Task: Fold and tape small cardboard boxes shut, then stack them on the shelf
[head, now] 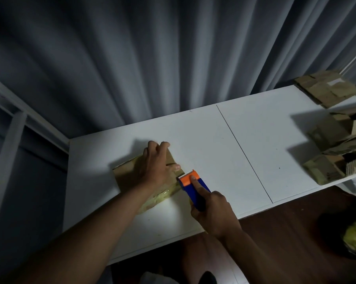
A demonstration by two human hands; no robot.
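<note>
Under my left hand (155, 160) sits the small box (130, 177), pressed flat on the table (255, 140); my right hand (211, 208) grips the tape gun (193, 185) at the box's near edge; I judge taping is underway; next I cut the tape.

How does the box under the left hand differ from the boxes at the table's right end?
The box lies closed and flat under the left hand, glossy tape on its near side; the right-end boxes are piled untouched, some with flaps open. The box meets the dispenser held by the right hand; those don't. All are brown cardboard.
</note>
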